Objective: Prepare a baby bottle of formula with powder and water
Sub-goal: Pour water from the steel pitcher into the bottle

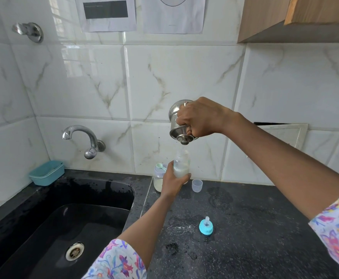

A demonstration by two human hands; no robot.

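Note:
My left hand (173, 183) grips a clear baby bottle (181, 163) upright above the black counter (255, 228); milky liquid fills its lower part. My right hand (199, 117) holds a steel pot (177, 122) with its lid, tipped steeply over the bottle's open mouth, and water runs down into it. Behind my left hand stands a powder jar (158, 181) with a green scoop (161, 166) lying on its lid. The bottle's blue nipple cap (206, 227) stands on the counter nearer to me. A small clear measuring cup (197, 185) sits right of the bottle.
A black sink (68, 218) with a steel drain lies to the left, under a wall tap (84, 137). A teal tray (47, 172) rests at the sink's back corner. A small spill (179, 228) marks the counter. A wooden cabinet (295, 19) hangs at upper right.

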